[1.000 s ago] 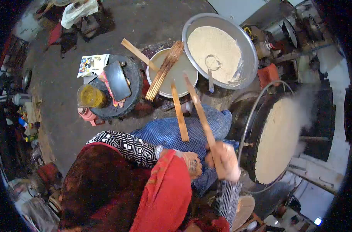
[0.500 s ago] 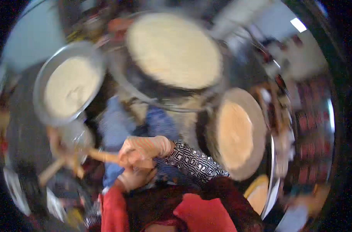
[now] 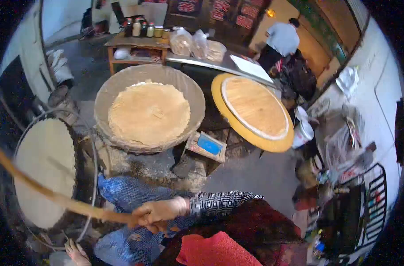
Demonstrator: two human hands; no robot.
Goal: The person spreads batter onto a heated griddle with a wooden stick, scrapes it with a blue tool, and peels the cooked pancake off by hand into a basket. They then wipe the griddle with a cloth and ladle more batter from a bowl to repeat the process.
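Note:
My right hand (image 3: 160, 213) is closed round the near end of a long wooden stick (image 3: 78, 205). From there the stick runs left and upward across a round griddle covered by a pale sheet of batter (image 3: 44, 177). A metal ring (image 3: 94, 173) circles the griddle. Down at the lower left edge, my left hand (image 3: 77, 253) has its fingers stretched toward the front of that ring, with its lower part out of view. Blue checked cloth (image 3: 135, 195) covers my legs below the right hand.
Ahead stands a wide lined basket (image 3: 194, 104) with a stack of flat round pancakes (image 3: 149, 113). Right of it, a yellow round board (image 3: 219, 104) bears another stack. A small stool (image 3: 193, 148) sits between. A table (image 3: 202, 63) with bags and a person (image 3: 282, 39) are farther back.
The view has swung to the right, bringing the basket and the yellow board to the middle. My left hand has parted from the right and moved left; the right keeps the stick.

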